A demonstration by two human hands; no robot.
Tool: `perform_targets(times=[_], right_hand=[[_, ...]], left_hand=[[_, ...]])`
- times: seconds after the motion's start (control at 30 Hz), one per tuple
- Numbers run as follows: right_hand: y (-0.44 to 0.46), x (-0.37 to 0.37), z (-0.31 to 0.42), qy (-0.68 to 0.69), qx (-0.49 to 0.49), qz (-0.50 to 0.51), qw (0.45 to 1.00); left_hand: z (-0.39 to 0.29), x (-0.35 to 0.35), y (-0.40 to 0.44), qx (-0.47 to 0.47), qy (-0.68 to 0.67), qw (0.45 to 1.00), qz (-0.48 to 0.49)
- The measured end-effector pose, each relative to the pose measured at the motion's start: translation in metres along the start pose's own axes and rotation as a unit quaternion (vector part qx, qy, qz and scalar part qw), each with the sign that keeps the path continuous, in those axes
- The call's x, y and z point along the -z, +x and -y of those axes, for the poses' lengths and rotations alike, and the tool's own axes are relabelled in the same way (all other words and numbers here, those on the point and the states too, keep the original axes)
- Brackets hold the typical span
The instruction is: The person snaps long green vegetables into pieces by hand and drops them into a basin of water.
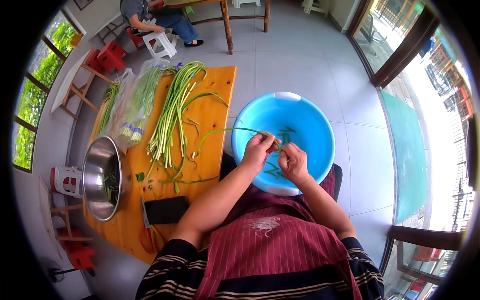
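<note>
Over a large blue basin (312, 125) on my lap, both hands are closed on one long green stem (220, 131). My left hand (258, 151) pinches it, and its curved length trails left over the table edge. Close beside it, my right hand (295, 162) has its fingers closed at the stem's near end. Short green pieces (274, 170) lie in the bottom of the basin. A loose pile of long green stems (172, 112) rests on the wooden table to the left, with a few stray stems and scraps near it.
The wooden table (212, 150) also holds plastic-bagged bundles (142, 100), a steel bowl (92, 175) with dark green pieces, a black flat object (167, 210) and red-handled scissors (146, 235). A seated person (170, 22) is at the far left, near red stools (111, 56).
</note>
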State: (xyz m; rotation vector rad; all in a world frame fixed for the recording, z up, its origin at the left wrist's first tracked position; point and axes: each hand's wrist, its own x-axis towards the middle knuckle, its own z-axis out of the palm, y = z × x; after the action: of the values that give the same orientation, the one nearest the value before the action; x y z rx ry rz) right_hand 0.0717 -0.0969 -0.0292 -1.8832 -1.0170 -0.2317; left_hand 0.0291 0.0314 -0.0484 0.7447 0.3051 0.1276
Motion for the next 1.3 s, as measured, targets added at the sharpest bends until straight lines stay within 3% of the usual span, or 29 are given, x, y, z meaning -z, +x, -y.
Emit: perform_targets(times=[0.2,0.33,0.4,0.43,0.47,0.53,0.6,0.67,0.7,0.77,0.83,0.9,0.93,1.07,1.13,1.2,1.23,1.27,1.3], right_hand=[[-0.006,0.001,0.001,0.053,-0.004,0.021,0.998],[-0.001,0.008,0.001,0.017,0.007,0.009,1.0],[0.004,0.012,0.003,0.119,-0.053,0.12,0.984],[0.002,0.015,-0.007,0.171,-0.144,0.182,0.958],[0.001,0.018,-0.008,0.175,-0.142,0.188,0.956],[0.002,0.023,-0.004,0.213,-0.095,0.376,0.897],[-0.005,0.014,0.003,0.197,-0.044,0.386,0.9],[0.0,0.011,0.021,0.139,-0.037,0.294,0.945],[0.013,0.014,0.032,0.11,-0.057,0.301,0.946],[0.03,0.002,0.052,0.145,-0.049,0.222,0.963],[0.053,-0.016,0.073,0.066,0.118,0.174,0.975],[0.058,-0.047,0.092,0.051,0.089,0.186,0.977],[0.065,-0.063,0.096,0.107,0.083,0.252,0.958],[0.069,-0.079,0.107,0.073,0.101,0.241,0.962],[0.062,-0.059,0.093,-0.003,0.083,0.194,0.977],[0.051,-0.045,0.067,0.042,0.03,0.148,0.988],[0.046,-0.027,0.054,0.147,-0.013,0.135,0.98],[0.04,-0.008,0.045,0.166,-0.058,0.094,0.98],[0.028,0.005,0.034,0.192,-0.142,0.062,0.969]], left_hand=[[0.002,-0.005,-0.004,0.008,-0.004,1.0,-0.008],[0.004,-0.007,-0.004,0.006,-0.004,1.0,-0.001],[0.002,-0.003,-0.002,0.006,-0.015,1.0,0.005],[0.0,-0.005,-0.002,0.014,0.0,1.0,-0.027],[-0.002,0.0,-0.001,0.012,-0.001,0.999,-0.033],[-0.01,0.011,0.011,-0.01,-0.065,0.988,-0.138],[-0.028,0.016,0.018,-0.082,-0.034,0.987,-0.132],[-0.023,0.01,0.014,-0.031,0.021,0.995,-0.096],[-0.02,0.003,0.013,0.003,0.073,0.994,-0.084],[-0.016,-0.006,0.009,0.061,0.148,0.987,-0.025],[-0.004,-0.001,0.009,0.1,0.199,0.975,0.011],[-0.008,-0.013,0.004,0.134,0.354,0.925,0.011],[-0.002,-0.01,0.004,0.108,0.362,0.925,0.029],[-0.002,0.001,0.007,0.104,0.349,0.929,0.066],[0.0,0.005,0.009,0.063,0.304,0.95,0.026],[-0.003,0.009,0.005,0.078,0.283,0.956,0.021],[0.001,0.02,0.007,0.028,0.227,0.97,0.08],[0.008,0.029,0.007,-0.021,0.17,0.976,0.137],[-0.001,0.016,0.007,0.035,0.215,0.971,0.097]])
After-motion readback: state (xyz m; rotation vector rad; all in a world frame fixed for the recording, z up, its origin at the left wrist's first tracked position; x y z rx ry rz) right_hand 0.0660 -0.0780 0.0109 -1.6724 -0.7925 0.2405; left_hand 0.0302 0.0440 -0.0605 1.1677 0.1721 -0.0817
